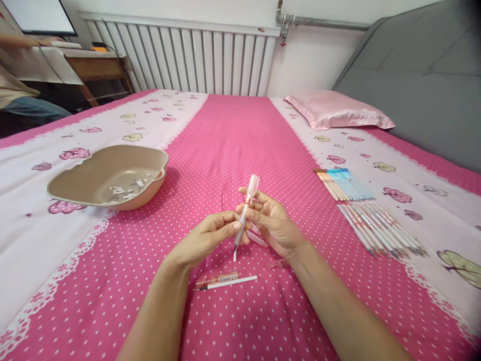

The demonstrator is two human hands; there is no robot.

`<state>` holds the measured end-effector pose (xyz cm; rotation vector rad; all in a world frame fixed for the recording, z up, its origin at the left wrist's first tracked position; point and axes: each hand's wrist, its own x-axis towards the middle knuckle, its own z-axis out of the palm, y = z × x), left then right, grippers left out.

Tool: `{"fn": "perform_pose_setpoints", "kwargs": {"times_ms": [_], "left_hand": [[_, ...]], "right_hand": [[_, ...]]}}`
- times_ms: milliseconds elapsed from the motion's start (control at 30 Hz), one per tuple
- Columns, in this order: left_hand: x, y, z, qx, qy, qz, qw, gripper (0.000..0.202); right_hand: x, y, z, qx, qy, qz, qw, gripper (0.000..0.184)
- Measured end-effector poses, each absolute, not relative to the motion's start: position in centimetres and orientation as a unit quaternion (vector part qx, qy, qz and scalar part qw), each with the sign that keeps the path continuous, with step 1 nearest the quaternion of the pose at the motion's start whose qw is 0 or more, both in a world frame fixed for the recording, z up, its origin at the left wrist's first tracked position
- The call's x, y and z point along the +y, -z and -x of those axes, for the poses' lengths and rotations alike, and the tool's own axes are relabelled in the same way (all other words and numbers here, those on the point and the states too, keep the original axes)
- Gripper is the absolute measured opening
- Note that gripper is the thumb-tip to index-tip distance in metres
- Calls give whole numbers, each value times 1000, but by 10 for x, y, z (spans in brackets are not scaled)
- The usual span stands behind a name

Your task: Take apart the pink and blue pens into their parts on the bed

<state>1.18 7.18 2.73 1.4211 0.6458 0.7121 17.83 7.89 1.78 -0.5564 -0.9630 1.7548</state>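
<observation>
Item 1, landmark: a beige plastic basin with a wavy rim (pixel 101 170), standing on a pink polka-dot cloth bedspread (pixel 225 326); small white and grey scraps (pixel 126 190) lie on its floor

Item 2: one slender clear-plastic pen with red print (pixel 246 204), to the right of the basin and nearer the person, raised above the cloth, tilted, pink-tinted end uppermost, dark tip downward; a short white strip (pixel 235 256) shows just under that tip, joined to it or not, I cannot tell from here

Item 3: bare left hand (pixel 214 231), right of the basin, thumb and fingers pinching the pen's lower barrel

Item 4: bare right hand (pixel 276 225), farther right of the basin, grasping the same pen higher up

Item 5: one thin white tube with a dark end (pixel 233 283), right of the basin and nearer the person, beside a clear red-printed plastic piece (pixel 220 279)

Item 6: far right of the basin, a row of clear red-printed pens (pixel 379 228) and a row of pale orange and blue pens (pixel 343 184)

Handling note, my judgement: best to grip low and firmly with the left, work the right fingers lightly along the barrel's line, and avoid sideways force, which might crack thin plastic
</observation>
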Motion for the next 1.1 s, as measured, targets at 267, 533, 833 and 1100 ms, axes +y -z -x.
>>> {"fn": "perform_pose_setpoints", "kwargs": {"times_ms": [267, 533, 833, 1100], "left_hand": [[73, -29, -14, 350, -323, -628, 616, 22], [75, -24, -15, 387, -362, -605, 594, 22], [74, -28, -18, 407, -387, -602, 568, 23], [74, -25, -23, 399, -427, -546, 600, 25]], "right_hand": [[81, -16, -178, -431, -693, 259, 517, 39], [78, -18, -176, -438, -694, 262, 508, 42], [78, -19, -174, -432, -692, 273, 509, 39], [76, -18, -169, -440, -648, 304, 542, 42]]}}
